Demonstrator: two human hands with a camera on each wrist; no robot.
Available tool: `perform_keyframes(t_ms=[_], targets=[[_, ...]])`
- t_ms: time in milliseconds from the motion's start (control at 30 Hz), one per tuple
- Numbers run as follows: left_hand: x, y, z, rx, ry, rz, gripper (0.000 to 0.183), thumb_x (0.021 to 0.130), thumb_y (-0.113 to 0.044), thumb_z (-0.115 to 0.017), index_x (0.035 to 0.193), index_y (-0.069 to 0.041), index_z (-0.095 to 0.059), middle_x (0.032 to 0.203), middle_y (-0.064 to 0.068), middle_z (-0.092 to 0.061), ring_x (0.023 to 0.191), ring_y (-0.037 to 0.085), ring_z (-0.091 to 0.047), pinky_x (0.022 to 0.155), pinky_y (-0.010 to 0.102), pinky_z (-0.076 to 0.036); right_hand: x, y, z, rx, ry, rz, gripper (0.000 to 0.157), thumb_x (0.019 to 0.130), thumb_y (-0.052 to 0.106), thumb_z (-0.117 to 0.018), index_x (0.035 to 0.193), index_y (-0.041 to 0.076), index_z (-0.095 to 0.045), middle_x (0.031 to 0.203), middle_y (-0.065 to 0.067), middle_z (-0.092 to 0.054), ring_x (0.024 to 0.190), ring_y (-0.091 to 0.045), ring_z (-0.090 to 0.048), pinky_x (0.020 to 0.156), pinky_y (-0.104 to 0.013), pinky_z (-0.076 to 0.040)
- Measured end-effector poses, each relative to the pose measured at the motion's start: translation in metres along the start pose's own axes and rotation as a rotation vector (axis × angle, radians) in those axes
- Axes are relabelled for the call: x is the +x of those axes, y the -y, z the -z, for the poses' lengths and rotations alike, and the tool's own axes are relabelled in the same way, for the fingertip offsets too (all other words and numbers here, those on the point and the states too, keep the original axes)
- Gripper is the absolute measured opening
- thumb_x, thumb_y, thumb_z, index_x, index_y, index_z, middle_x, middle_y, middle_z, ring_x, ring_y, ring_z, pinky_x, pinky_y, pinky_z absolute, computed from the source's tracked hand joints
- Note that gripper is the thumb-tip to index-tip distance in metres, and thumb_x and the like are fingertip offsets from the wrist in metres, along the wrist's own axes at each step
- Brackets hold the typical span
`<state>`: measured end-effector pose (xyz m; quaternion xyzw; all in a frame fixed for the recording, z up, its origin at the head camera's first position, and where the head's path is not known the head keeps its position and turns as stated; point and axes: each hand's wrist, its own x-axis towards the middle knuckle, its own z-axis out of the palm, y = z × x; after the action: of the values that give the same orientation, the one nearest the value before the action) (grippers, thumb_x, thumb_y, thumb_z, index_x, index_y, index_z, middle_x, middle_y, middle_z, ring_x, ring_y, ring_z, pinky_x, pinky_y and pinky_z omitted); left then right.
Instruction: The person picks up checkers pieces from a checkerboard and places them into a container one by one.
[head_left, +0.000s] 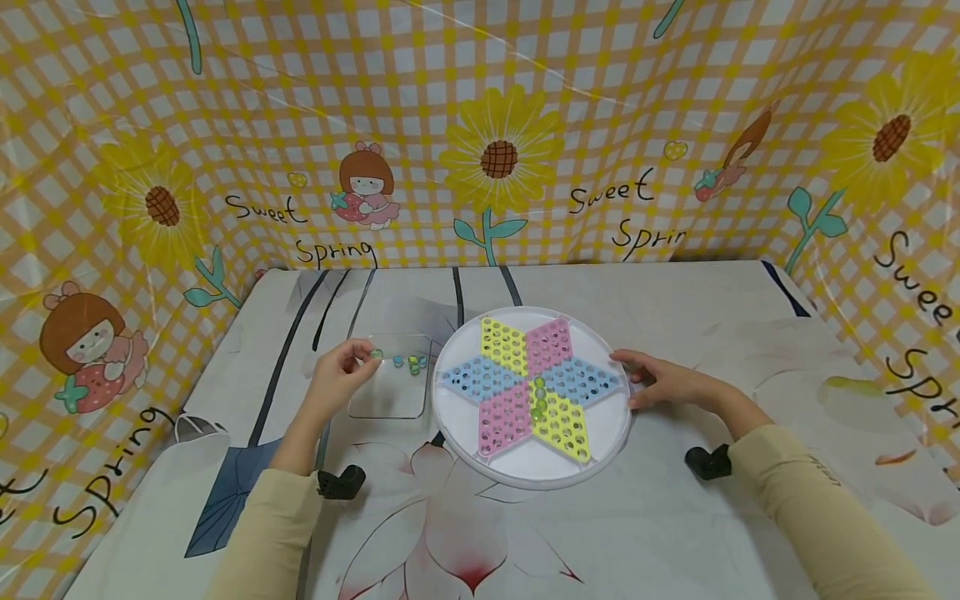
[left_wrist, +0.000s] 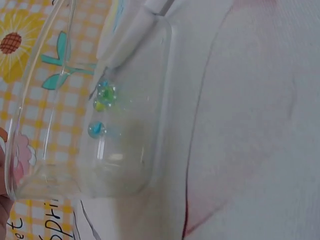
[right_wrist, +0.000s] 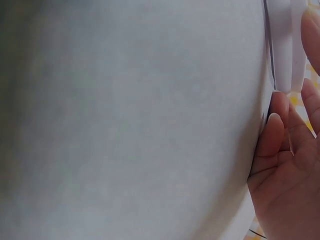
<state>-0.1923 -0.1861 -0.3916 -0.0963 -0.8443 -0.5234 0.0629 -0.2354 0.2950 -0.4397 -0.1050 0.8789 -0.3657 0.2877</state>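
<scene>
A round white Chinese checkers board with a pink, yellow and blue star lies on the table. Several green marbles sit in a row in its near yellow point and centre. Left of it stands a clear plastic box holding several blue and green marbles. Over the box's left side, my left hand pinches a green marble between thumb and finger. My right hand holds the board's right rim, with curled fingers low against the edge in the right wrist view.
Dark wrist-camera mounts sit by both sleeves. A patterned cloth covers the table, and a yellow checked curtain encloses its back and sides.
</scene>
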Motion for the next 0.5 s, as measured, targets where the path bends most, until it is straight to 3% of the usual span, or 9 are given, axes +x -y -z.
perform_keyframes(t_ms=[267, 500], targets=[[0.006, 0.034, 0.002, 0.015, -0.011, 0.030, 0.014, 0.085, -0.005, -0.063, 0.095, 0.003, -0.058, 0.076, -0.003, -0.052, 0.055, 0.005, -0.039, 0.049, 0.019, -0.032, 0.000, 0.000, 0.000, 0.004, -0.002, 0.002, 0.088, 0.075, 0.031, -0.073, 0.144, 0.014, -0.022, 0.118, -0.019, -0.034, 0.108, -0.033, -0.031, 0.085, -0.045, -0.032], [0.006, 0.041, 0.002, 0.034, -0.020, 0.008, 0.012, 0.085, -0.008, -0.063, 0.093, 0.000, -0.059, 0.075, -0.003, -0.053, 0.054, 0.005, -0.039, 0.048, 0.020, -0.033, 0.000, -0.001, 0.000, 0.004, -0.003, 0.007, 0.089, 0.075, 0.032, -0.074, 0.144, 0.013, -0.022, 0.118, -0.019, -0.034, 0.108, -0.033, -0.031, 0.085, -0.045, -0.032]])
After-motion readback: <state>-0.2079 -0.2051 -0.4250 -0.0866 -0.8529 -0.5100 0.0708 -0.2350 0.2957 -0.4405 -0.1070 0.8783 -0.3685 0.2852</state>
